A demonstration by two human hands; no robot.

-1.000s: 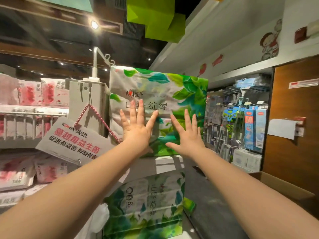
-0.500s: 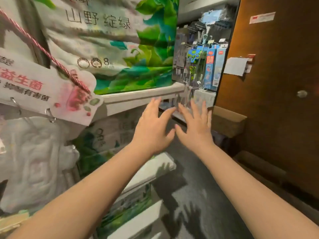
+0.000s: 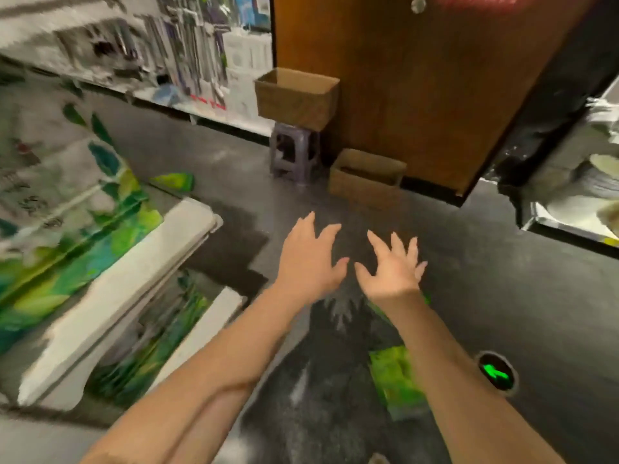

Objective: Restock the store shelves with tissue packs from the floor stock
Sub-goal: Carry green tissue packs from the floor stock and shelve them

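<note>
Green tissue pack (image 3: 395,373) on floor (image 3: 502,289) under empty, spread left hand (image 3: 310,262) and right hand (image 3: 392,267); likely next: grasp it.

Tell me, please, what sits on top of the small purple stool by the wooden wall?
An open cardboard box rests on the purple stool. Its flaps are open, but from this angle its inside is hidden, so its contents cannot be told.

You can't read any text here. The dark print on the green-leaf tissue packs (image 3: 77,209) at your left is smeared by blur. The one clear sign is a green arrow on a round floor marker (image 3: 496,373), with no lettering.
</note>
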